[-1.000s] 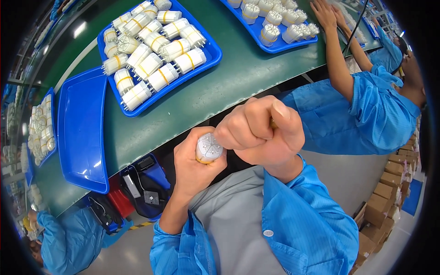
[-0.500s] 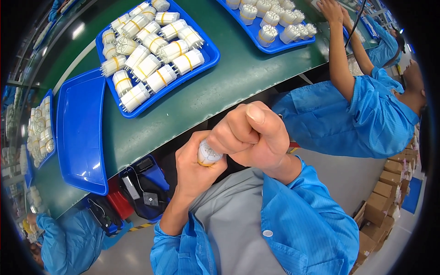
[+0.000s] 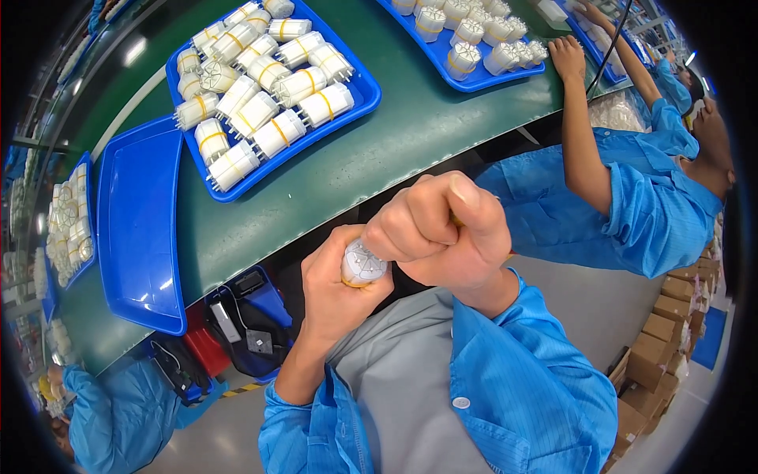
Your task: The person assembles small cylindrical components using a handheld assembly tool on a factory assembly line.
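The left hand (image 3: 328,288) is clamped around a white cylinder (image 3: 363,265), which is held over the wearer's lap, just off the near edge of the green worktop (image 3: 316,186). The cylinder's ribbed end face tilts up toward the camera, and a yellow band (image 3: 353,283) shows low on its side. The right hand (image 3: 442,233) is a fist with its fingers curled together, thumb on top, knuckles against or just over the cylinder's right edge; which of the two I cannot tell. Something yellowish shows in the curl of the fist, too hidden to name.

On the worktop, a blue tray (image 3: 365,95) carries many banded cylinders, most lying on their sides, their pronged ends pointing various ways. A long blue tray (image 3: 142,237) lies just beside it on the left, and farther left are more cylinders (image 3: 71,217). At the upper right, another blue tray (image 3: 493,84) holds cylinders standing on end. Near it is the hand (image 3: 567,59) of a co-worker (image 3: 568,189) in blue. Cardboard boxes (image 3: 651,347) are stacked at the right.
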Motion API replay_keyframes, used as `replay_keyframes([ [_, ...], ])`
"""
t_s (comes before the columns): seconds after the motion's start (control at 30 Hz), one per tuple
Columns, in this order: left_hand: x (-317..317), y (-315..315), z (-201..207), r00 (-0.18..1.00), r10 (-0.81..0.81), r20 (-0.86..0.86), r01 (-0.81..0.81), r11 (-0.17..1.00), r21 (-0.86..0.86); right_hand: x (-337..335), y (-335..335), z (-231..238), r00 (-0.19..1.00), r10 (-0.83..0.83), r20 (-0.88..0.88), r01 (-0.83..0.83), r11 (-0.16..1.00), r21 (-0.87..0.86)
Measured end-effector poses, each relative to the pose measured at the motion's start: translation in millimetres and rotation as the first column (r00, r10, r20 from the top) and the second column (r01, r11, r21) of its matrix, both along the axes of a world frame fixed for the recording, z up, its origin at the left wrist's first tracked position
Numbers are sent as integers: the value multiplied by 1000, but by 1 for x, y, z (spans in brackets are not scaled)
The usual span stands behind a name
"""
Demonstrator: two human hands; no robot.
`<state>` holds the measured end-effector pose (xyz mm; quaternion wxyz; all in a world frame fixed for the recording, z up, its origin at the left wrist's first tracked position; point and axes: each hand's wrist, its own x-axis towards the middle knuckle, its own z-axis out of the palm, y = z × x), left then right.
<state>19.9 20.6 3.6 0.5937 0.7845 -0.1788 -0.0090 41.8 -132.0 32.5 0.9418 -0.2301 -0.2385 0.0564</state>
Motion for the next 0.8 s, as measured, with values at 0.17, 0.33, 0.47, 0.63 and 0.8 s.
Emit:
replay_keyframes([
  [0.17, -2, -3, -4, 992, 23, -124, -28, 999, -43, 2, 1, -4, 997, -31, -69, 28, 999, -43],
  [0.33, 0, -1, 0, 997, 16, -74, -19, 999, -40, -4, -2, 5, 998, -65, 1, 65, 997, 45],
  [0.47, -1, 1, -1, 998, 17, -58, -18, 1000, -25, -6, 0, 3, 1000, -14, 28, 13, 999, 45],
  [0.63, 0, 0, -6, 999, 27, -21, -27, 1000, -8, -6, -2, -3, 1000, -13, -25, 11, 996, -88],
  [0.8, -1, 0, -9, 999, 22, -41, -24, 999, -44, -4, 0, 0, 998, 7, -69, -10, 999, -37],
])
